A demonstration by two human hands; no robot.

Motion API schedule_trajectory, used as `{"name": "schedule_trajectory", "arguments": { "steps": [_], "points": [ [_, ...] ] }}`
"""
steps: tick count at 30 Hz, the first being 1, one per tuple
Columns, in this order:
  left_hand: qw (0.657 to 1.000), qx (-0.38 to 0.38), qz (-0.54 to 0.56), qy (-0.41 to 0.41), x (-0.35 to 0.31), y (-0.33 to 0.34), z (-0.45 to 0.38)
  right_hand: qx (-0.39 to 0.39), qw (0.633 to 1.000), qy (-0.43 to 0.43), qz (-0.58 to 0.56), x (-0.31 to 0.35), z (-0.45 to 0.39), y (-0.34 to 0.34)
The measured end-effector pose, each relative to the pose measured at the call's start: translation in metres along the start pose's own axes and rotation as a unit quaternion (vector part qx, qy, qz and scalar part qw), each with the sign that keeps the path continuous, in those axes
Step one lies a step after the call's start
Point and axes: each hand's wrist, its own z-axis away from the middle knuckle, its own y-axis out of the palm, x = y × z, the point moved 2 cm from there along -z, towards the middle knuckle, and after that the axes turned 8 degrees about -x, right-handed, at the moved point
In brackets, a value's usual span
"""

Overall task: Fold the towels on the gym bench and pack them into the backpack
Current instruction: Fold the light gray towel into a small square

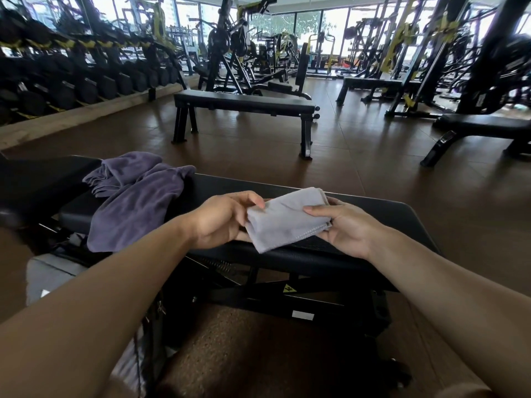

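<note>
**Fingers pinched a folded towel from both ends, with the fold at risk of slipping**

Fingers of the left hand point(227, 218) curled round the left edge of the light grey towel point(284, 218), thumb on top, while the right hand point(344, 225) pinched its right edge between thumb and fingertips. The towel sat folded into a small packet at the centre of the frame, held just above the black gym bench point(373, 214), tilted with its lower corner dropping toward the pad.

Trouble seemed most likely at the loose layers. Only the edges were gripped, so if either hand let go to reach for the bag, the packet could have sprung open or sagged and the fold would have needed redoing.

A second risk lay left of centre: the purple towel point(138, 196) sprawled unfolded across the bench, one end hanging over the near edge. A nudge from the left forearm could have dragged it to the floor.

What looked like the grey backpack point(51, 277) stood low at the lower left, partly hidden behind that forearm; its opening could not be seen, so packing one-handed might have bunched the packet at the mouth.
</note>
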Motion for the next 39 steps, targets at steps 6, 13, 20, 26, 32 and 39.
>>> {"name": "schedule_trajectory", "arguments": {
  "steps": [6,13,20,26,32,39],
  "points": [
    [0.986,0.006,-0.168,-0.01,0.012,0.013,0.004,0.024,0.992,-0.089,0.087,0.0,0.01,0.016],
    [0.993,-0.045,-0.095,0.054,0.015,0.038,0.002,0.045,0.977,-0.097,0.184,-0.01,0.016,0.031],
    [0.992,-0.114,-0.018,0.053,0.012,0.024,0.001,0.076,0.931,-0.125,0.335,-0.016,0.017,0.031],
    [0.962,-0.229,-0.095,0.118,0.023,0.005,-0.011,0.069,0.883,-0.186,0.426,-0.021,0.01,0.029],
    [0.929,-0.288,-0.163,0.167,0.016,-0.011,-0.006,0.063,0.881,-0.226,0.41,-0.022,-0.001,0.047],
    [0.899,-0.388,-0.128,0.16,0.003,-0.079,0.052,0.145,0.881,-0.218,0.395,-0.041,-0.01,0.133]
  ]
}}
